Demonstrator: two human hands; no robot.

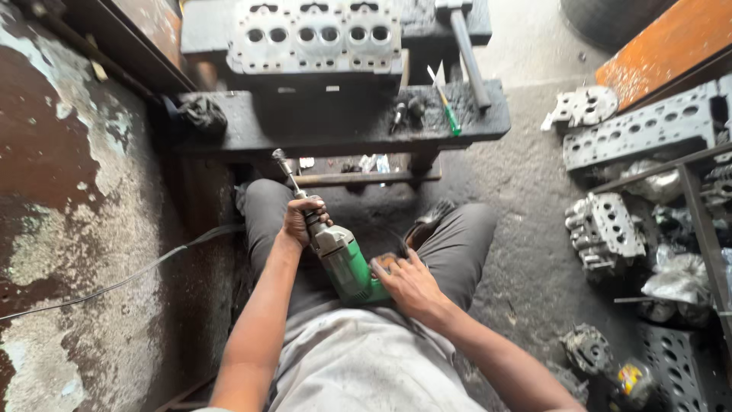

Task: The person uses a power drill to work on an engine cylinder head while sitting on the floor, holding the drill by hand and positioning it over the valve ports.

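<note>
A dark, grimy workbench (335,126) is seen well ahead of both hands, and a pale metal cylinder head (316,38) is laid on its far side, untouched. More cylinder heads (644,130) are stacked off to the right of the right hand. A green and grey electric drill (343,259) is held over the lap of a seated person (dark trousers, pale shirt). The left hand (303,220) is wrapped tightly around the drill's front end, just behind the chuck, while the right hand (408,282) is laid over the rear of the body, fingers partly curled. A long bit (286,169) is already seated in the chuck, pointing toward the bench; no contact with any workpiece is shown yet. A green-handled screwdriver (446,107) lies on the bench beyond.
</note>
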